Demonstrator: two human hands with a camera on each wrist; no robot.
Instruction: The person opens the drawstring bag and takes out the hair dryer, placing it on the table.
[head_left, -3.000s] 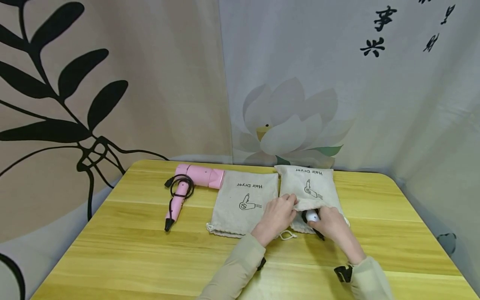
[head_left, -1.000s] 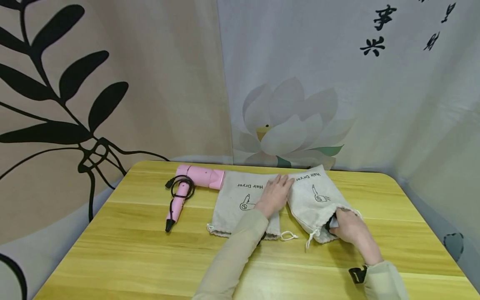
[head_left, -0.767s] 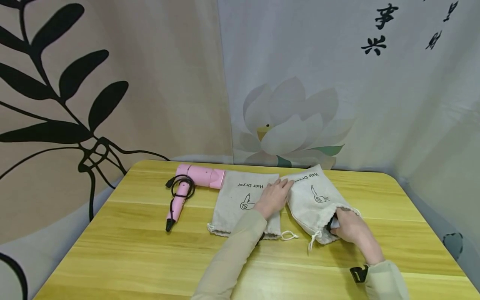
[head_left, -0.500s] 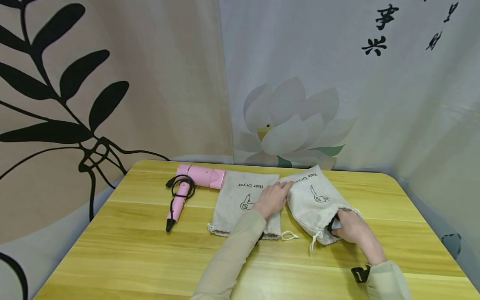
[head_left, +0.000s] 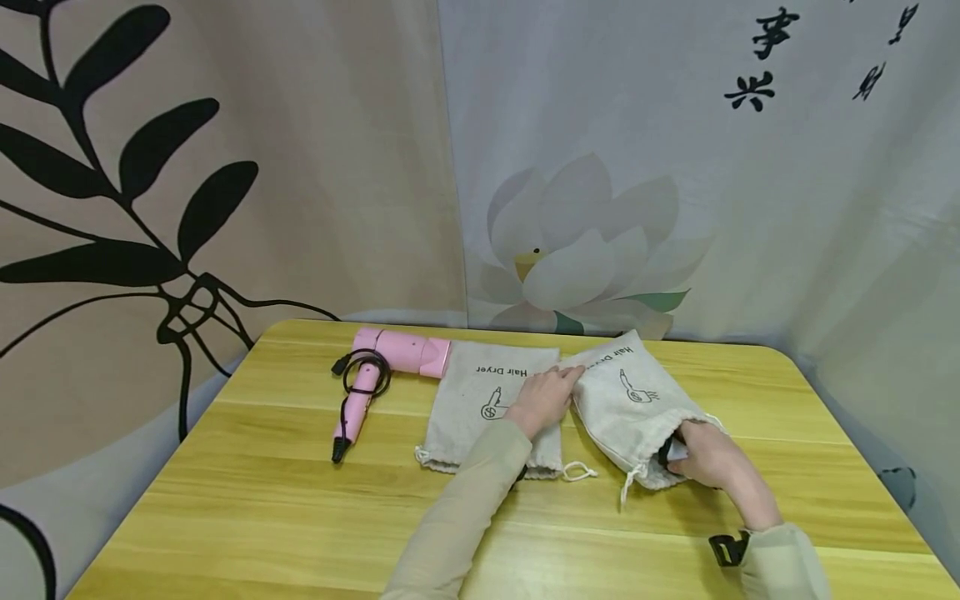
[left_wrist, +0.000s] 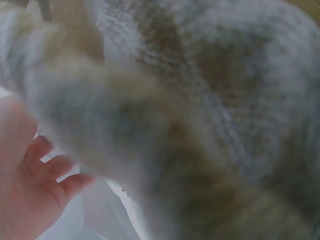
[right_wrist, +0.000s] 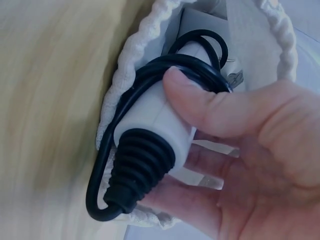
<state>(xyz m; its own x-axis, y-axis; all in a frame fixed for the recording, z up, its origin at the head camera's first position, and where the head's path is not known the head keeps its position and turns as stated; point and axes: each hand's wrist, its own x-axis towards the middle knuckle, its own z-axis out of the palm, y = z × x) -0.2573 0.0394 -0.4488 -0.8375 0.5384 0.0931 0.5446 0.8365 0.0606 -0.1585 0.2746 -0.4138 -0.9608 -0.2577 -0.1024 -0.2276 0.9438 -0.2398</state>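
Observation:
My right hand [head_left: 708, 454] is partly inside the mouth of the right cloth drawstring bag [head_left: 637, 392], printed "Hair Dryer". In the right wrist view, its thumb and fingers grip the white handle of a hair dryer [right_wrist: 155, 117]. A black cord [right_wrist: 150, 67] is looped around that handle; the dryer's head is hidden deeper in the bag. My left hand [head_left: 543, 402] lies over the second bag [head_left: 461, 417], its fingertips touching the right bag's far left side. Blurred fabric covers most of the left wrist view, with loosely bent fingers beside it.
A pink hair dryer [head_left: 401, 352] with a coiled black cord [head_left: 367, 371] lies left of the bags on the wooden table [head_left: 262, 500]. Printed curtains [head_left: 360, 208] hang right behind the table. A white drawstring loop [head_left: 581, 472] sticks out between the bags.
Over three seconds, my left hand has moved from the right bag's mouth to its far left side. The bag has turned, its mouth now toward the front right; the white dryer sits deeper inside.

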